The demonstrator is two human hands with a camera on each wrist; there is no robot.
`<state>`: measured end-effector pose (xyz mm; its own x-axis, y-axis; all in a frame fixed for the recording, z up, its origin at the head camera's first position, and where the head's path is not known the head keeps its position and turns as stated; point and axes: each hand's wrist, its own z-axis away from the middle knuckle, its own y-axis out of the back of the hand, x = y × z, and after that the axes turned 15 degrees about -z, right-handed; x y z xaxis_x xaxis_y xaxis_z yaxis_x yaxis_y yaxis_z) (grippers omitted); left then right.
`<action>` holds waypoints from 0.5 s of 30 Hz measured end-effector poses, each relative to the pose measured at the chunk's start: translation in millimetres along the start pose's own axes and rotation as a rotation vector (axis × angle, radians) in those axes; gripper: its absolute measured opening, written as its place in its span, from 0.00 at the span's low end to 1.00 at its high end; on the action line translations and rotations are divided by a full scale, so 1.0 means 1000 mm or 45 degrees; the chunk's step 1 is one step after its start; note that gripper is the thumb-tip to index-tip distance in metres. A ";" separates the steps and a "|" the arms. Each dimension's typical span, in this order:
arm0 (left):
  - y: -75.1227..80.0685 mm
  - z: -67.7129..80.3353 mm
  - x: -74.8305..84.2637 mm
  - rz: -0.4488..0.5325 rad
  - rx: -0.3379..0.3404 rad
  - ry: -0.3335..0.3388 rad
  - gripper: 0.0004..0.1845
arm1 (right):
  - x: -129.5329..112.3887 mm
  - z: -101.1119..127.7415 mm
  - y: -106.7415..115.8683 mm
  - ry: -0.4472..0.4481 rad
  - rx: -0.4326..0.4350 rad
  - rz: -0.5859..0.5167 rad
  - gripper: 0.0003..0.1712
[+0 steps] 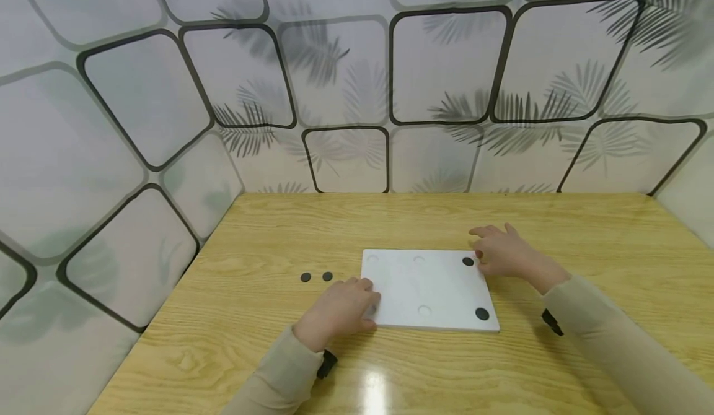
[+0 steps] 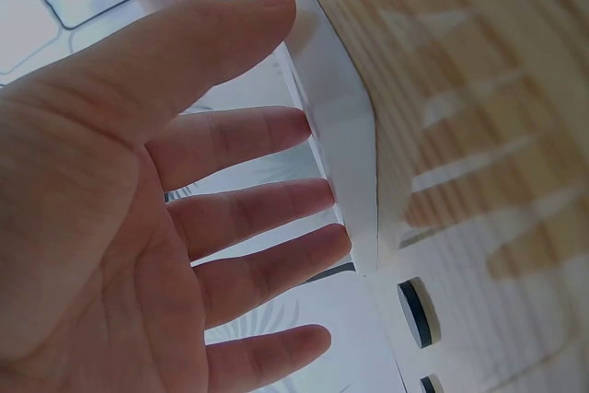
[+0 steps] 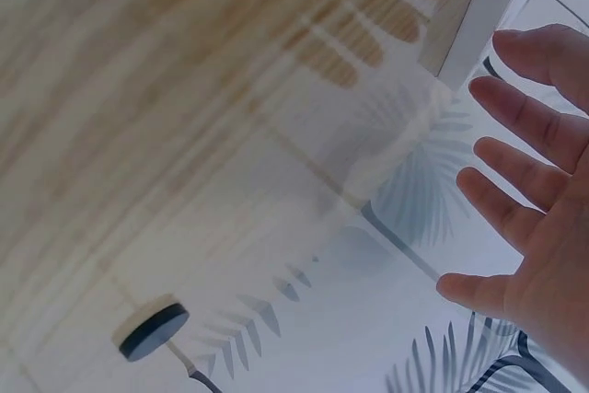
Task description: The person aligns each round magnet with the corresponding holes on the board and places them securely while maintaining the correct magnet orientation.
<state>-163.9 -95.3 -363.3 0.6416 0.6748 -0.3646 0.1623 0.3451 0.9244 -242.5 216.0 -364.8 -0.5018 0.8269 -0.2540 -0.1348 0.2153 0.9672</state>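
White board (image 1: 429, 288) lay flat mid-bench (image 1: 251, 316), long axis running L–R, between both hands. Left hand (image 1: 340, 313) sat at its near-left corner, fingers straight, touching the edge, gripping nothing. Right hand (image 1: 504, 254) was at far-right corner, fingers relaxed, beside a black disc (image 1: 468, 261). Two loose discs (image 1: 316, 276) lay left of the board, nearer the left hand.

Board (image 1: 429, 288) at table (image 1: 268, 347) centre, two discs (image 1: 316, 277) left of it, two discs on its right side, left hand (image 1: 340, 310) at its lower-left corner, right hand (image 1: 504, 254) apparently touching upper-right corner.
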 end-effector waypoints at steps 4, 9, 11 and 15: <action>0.000 0.000 0.000 -0.001 -0.001 -0.001 0.18 | 0.002 0.003 0.000 0.020 0.015 -0.003 0.10; 0.001 0.000 -0.001 -0.001 -0.003 -0.003 0.19 | 0.006 0.006 0.001 0.032 0.028 -0.024 0.11; 0.001 0.001 -0.001 0.004 -0.004 -0.003 0.19 | 0.008 0.007 0.001 0.029 0.030 -0.030 0.12; 0.002 0.001 -0.001 0.012 0.003 -0.007 0.18 | 0.009 0.009 0.001 0.017 0.022 -0.030 0.11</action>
<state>-163.6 -96.1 -361.2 0.6471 0.6748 -0.3549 0.1579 0.3369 0.9282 -239.5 228.2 -365.8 -0.5097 0.8146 -0.2769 -0.1325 0.2437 0.9608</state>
